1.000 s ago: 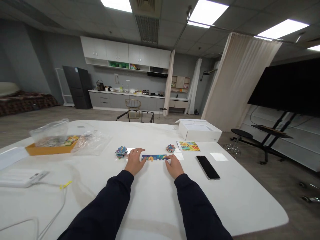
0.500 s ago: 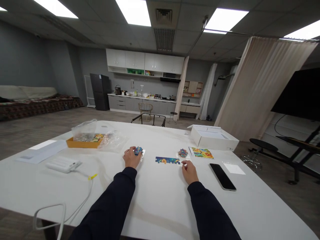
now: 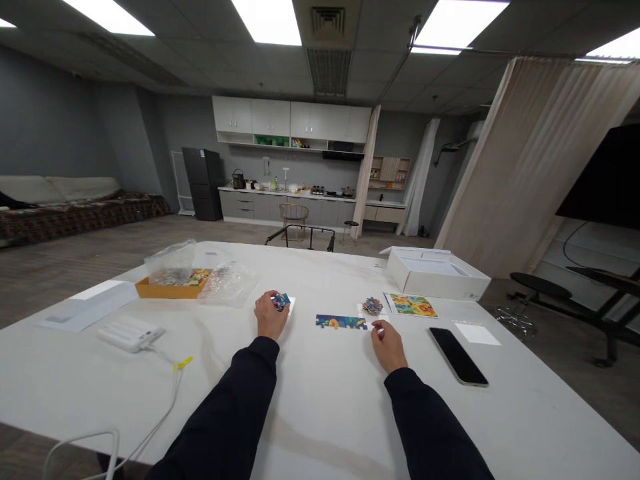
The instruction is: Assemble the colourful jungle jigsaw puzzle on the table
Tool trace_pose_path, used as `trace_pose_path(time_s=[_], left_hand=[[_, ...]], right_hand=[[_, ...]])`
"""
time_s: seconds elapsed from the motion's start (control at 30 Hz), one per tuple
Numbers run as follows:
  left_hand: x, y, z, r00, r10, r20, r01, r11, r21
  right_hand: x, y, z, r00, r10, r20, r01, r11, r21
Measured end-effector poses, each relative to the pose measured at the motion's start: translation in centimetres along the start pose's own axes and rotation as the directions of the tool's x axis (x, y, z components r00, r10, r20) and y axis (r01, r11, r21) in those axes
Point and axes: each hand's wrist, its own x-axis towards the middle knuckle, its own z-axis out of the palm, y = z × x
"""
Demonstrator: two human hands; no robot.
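My left hand [image 3: 271,316] is closed round a small stack of blue jigsaw puzzle pieces [image 3: 281,302], held just over the white table. A joined strip of dark blue puzzle pieces [image 3: 341,322] lies flat between my hands, with orange and green pictures on it. At its right end, my right hand [image 3: 388,343] has its fingers curled in and the thumb near the forefinger. Whatever is between those fingertips, if anything, is too small to make out. Beyond the right hand sits a pile of loose puzzle pieces [image 3: 373,305], and beside it lies a colourful picture card [image 3: 411,305].
A black phone [image 3: 458,356] lies right of my right hand, with an open white box [image 3: 440,275] behind. On the left are a yellow tray [image 3: 173,289], clear plastic wrapping [image 3: 227,283], a paper sheet [image 3: 90,307] and a white power bank [image 3: 130,335] with a cable.
The stack in my left hand is tilted differently, showing a flatter blue face. My right hand stays by the strip's end, its fingers slightly more curled. The whole view has shifted a little.
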Motion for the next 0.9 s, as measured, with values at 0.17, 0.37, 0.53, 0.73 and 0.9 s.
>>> trace_pose_path(time_s=[0.17, 0.37, 0.53, 0.73, 0.9], left_hand=[[-2.4, 4.8, -0.6, 0.981, 0.192, -0.038, -0.195, 0.967, -0.164], [-8.7, 12.8, 1.7, 0.908, 0.388, 0.160, -0.282, 0.847, -0.452], [-9.2, 12.8, 2.5, 0.772, 0.544, 0.328, -0.396, 0.816, -0.422], [-7.3, 9.5, 3.8, 0.658, 0.531, 0.534, -0.484, 0.842, -0.240], [-7.2, 9.3, 4.6, 0.636, 0.517, 0.573, -0.492, 0.844, -0.215]], right_hand=[[-0.4, -2.4, 0.0, 0.998, 0.048, -0.048, -0.035, 0.973, 0.228], [-1.3, -6.6, 2.4, 0.957, 0.119, 0.263, -0.284, 0.552, 0.784], [1.7, -2.7, 1.1, 0.963, 0.243, 0.113, -0.246, 0.640, 0.728], [5.3, 2.4, -0.8, 0.970, 0.202, 0.136, -0.238, 0.904, 0.354], [5.5, 2.9, -0.6, 0.986, 0.130, 0.104, -0.144, 0.980, 0.134]])
